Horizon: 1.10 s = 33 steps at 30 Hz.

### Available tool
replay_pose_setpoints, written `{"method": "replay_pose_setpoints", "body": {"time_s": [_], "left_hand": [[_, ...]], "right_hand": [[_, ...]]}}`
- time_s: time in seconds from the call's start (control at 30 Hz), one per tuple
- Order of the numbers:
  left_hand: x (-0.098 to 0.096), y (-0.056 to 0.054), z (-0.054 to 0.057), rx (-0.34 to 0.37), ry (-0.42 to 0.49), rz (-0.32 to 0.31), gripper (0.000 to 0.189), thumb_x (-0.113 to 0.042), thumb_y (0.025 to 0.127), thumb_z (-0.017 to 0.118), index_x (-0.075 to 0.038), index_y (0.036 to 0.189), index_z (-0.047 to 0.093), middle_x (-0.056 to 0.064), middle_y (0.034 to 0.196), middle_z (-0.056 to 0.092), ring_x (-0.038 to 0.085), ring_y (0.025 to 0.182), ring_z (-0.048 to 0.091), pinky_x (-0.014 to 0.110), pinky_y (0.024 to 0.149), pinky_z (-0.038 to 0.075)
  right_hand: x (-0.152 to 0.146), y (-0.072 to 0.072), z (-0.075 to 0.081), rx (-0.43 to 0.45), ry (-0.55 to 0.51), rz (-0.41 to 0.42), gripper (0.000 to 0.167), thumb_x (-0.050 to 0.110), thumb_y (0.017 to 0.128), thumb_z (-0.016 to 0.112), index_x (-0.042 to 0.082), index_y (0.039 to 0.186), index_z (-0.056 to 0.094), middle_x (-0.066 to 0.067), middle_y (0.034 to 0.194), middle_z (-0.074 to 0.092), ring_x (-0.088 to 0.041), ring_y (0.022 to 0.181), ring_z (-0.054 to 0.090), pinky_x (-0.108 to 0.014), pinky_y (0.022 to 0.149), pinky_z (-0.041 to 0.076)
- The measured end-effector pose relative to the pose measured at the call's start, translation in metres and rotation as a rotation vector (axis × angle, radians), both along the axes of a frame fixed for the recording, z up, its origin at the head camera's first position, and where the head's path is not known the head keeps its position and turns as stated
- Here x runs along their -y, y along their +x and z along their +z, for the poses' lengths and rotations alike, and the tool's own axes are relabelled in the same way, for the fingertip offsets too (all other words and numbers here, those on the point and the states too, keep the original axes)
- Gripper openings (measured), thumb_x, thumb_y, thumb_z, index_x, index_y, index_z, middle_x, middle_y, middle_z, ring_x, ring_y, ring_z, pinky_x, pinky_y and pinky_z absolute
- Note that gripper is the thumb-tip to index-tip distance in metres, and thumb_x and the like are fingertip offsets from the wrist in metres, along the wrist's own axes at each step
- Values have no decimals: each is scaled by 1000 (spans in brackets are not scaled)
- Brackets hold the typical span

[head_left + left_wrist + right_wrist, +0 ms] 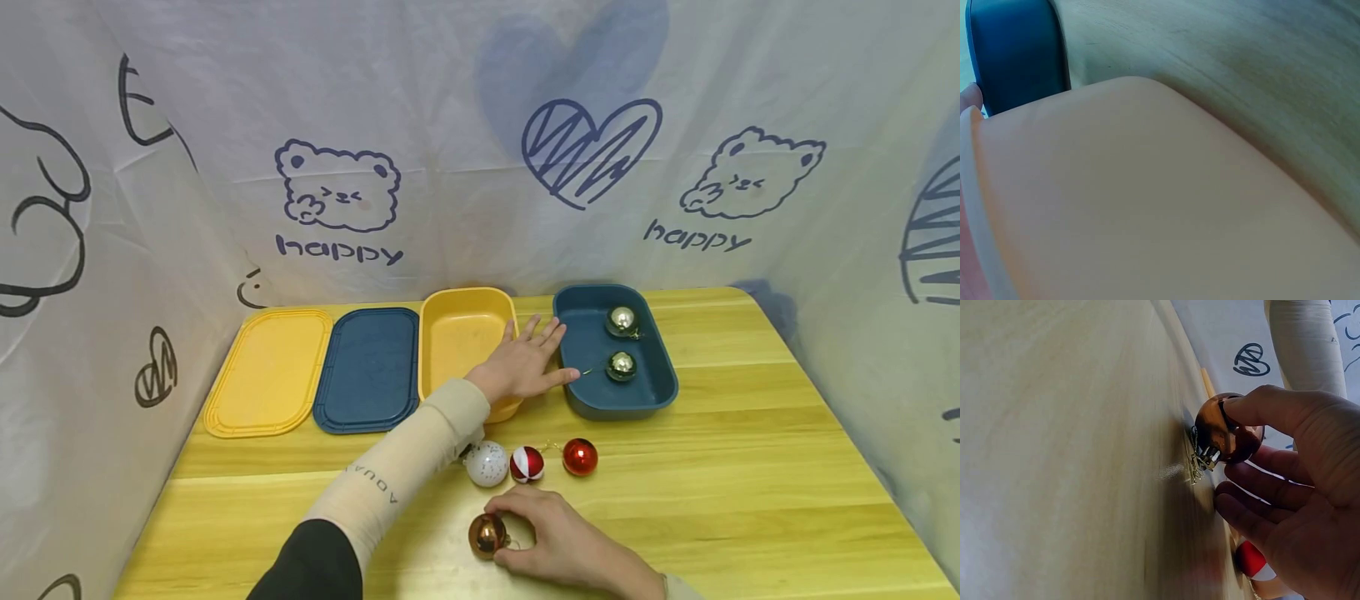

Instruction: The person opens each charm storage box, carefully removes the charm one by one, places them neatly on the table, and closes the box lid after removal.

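My right hand (525, 525) pinches a shiny copper bauble (487, 535) that sits on the wooden table near its front edge. In the right wrist view the thumb (1260, 406) lies over the copper bauble (1225, 434) and the fingers curl below it; its gold hanging loop touches the table. My left hand (532, 354) lies flat with straight fingers on the right rim of the yellow tub (457, 333). Its fingertips reach the left rim of the blue tub (600, 408). Two silver baubles (622, 321) (621, 365) lie in the blue tub.
A white speckled bauble (487, 463), a red-and-white striped bauble (527, 464) and a red bauble (580, 457) stand in a row between my hands. A yellow lid (262, 371) and a blue lid (367, 367) lie at the left. Printed cloth walls surround the table.
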State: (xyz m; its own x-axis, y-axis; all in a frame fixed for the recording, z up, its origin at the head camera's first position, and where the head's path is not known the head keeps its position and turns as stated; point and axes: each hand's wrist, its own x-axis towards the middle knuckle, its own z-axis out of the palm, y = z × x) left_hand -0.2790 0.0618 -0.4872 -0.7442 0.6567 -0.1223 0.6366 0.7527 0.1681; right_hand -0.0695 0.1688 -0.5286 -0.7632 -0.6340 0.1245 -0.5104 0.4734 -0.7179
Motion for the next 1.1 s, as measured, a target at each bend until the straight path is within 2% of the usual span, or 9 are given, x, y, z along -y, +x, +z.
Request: {"method": "replay_pose_setpoints", "body": {"time_s": [0.47, 0.7, 1.1], "left_hand": [[0, -1, 3, 18, 5, 0, 91, -75, 105, 28, -15, 171, 12, 5, 179, 11, 33, 166, 4, 64, 132, 5], [0, -1, 4, 31, -2, 8, 91, -75, 105, 28, -16, 172, 11, 4, 179, 10, 32, 167, 3, 63, 132, 5], [0, -1, 3, 21, 4, 2, 90, -74, 105, 28, -16, 172, 11, 5, 179, 11, 33, 166, 4, 64, 132, 6]], "right_hand": [[1, -1, 2, -1, -3, 5, 39, 25, 90, 83, 19, 126, 70, 9, 121, 70, -5, 111, 65, -29, 98, 56], [2, 0, 4, 31, 6, -7, 42, 25, 88, 84, 19, 127, 70, 10, 123, 70, -4, 112, 64, -29, 100, 55], [-1, 1, 7, 4, 6, -13, 45, 28, 90, 83, 15, 131, 70, 8, 125, 71, -8, 116, 66, -32, 103, 55]]}}
